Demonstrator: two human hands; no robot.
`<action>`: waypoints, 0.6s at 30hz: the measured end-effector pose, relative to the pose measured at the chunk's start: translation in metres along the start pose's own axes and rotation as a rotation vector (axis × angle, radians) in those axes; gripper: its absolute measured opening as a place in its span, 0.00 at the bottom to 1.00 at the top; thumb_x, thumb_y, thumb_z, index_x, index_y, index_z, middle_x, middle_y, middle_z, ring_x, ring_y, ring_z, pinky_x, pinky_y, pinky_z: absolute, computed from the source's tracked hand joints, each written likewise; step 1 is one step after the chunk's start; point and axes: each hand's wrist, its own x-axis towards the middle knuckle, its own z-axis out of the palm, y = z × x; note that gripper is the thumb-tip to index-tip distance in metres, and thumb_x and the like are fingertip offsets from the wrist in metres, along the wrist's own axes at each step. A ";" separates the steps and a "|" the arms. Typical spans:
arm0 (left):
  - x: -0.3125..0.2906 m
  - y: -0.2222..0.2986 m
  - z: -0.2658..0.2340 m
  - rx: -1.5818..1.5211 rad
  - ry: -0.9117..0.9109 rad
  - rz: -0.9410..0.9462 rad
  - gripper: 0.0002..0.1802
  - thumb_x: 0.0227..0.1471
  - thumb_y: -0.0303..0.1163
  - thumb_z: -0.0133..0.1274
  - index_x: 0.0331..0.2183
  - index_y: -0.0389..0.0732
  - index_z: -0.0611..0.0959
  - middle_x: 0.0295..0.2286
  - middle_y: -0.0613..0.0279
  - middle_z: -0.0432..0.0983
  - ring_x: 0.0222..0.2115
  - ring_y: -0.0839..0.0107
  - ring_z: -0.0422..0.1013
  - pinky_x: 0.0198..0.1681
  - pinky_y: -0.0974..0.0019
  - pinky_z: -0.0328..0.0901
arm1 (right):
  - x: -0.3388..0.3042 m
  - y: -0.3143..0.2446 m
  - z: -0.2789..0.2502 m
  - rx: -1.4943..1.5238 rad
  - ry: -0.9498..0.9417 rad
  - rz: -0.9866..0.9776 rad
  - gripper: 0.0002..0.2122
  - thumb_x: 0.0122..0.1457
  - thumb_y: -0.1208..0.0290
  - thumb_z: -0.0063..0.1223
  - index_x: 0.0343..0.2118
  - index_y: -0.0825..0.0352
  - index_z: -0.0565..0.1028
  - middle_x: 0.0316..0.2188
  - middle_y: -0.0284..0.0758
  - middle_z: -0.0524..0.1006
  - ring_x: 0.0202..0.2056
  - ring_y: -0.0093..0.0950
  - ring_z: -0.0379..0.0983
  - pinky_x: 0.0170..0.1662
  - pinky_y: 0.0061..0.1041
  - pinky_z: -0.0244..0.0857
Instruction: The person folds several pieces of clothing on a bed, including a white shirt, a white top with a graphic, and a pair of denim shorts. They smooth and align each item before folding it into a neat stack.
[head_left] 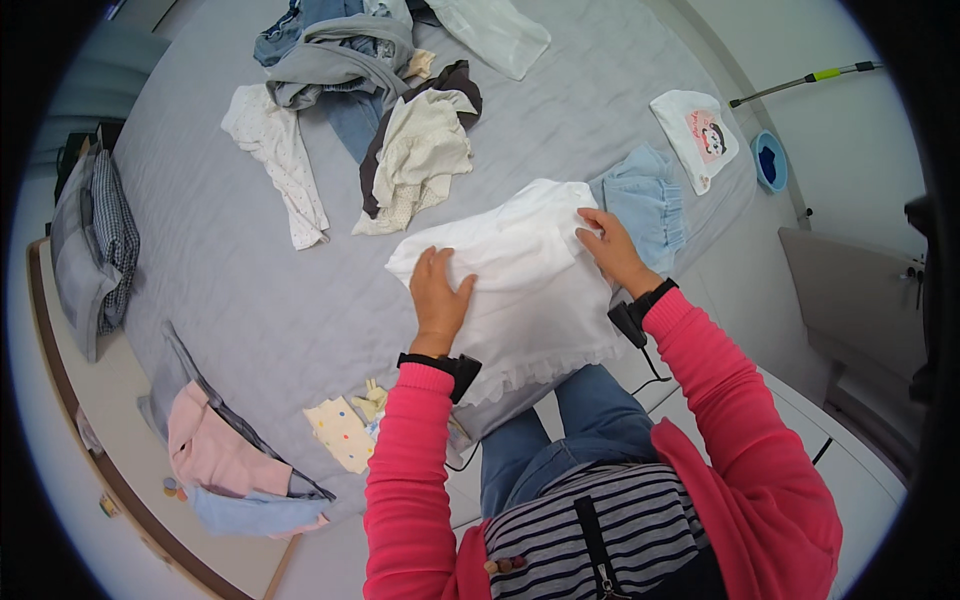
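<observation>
Grey-sheeted bed (255,310) holds a white garment (540,315) at its near edge, touched by left hand (438,302) and right hand (612,250), both loosely open, visibly gripping nothing, where a careless tug could slide it off.

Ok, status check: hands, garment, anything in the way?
Left hand and right hand at opposite sides of the white garment, fingers parted. Garment spread, ruffled hem toward the wearer. Light-blue garment crowding its right edge.
</observation>
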 end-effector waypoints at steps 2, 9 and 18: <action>0.017 -0.015 0.002 0.025 0.073 -0.028 0.26 0.39 0.33 0.61 0.43 0.38 0.73 0.47 0.42 0.65 0.49 0.47 0.60 0.52 0.53 0.56 | 0.023 -0.003 -0.001 -0.108 0.022 -0.120 0.15 0.51 0.72 0.53 0.43 0.67 0.73 0.39 0.43 0.74 0.42 0.37 0.69 0.47 0.31 0.62; 0.052 -0.065 0.006 0.079 -0.078 -0.441 0.35 0.44 0.46 0.57 0.49 0.35 0.70 0.43 0.48 0.71 0.41 0.57 0.69 0.49 0.62 0.59 | 0.102 -0.005 0.022 -0.501 -0.101 -0.175 0.17 0.51 0.58 0.52 0.36 0.67 0.76 0.36 0.43 0.76 0.40 0.42 0.70 0.46 0.35 0.62; 0.078 -0.069 0.000 0.289 -0.567 -0.579 0.24 0.42 0.54 0.55 0.31 0.42 0.82 0.31 0.57 0.77 0.36 0.59 0.72 0.46 0.59 0.58 | 0.123 -0.022 0.045 -0.812 -0.564 0.226 0.29 0.52 0.41 0.42 0.31 0.68 0.79 0.34 0.44 0.78 0.38 0.38 0.73 0.42 0.35 0.62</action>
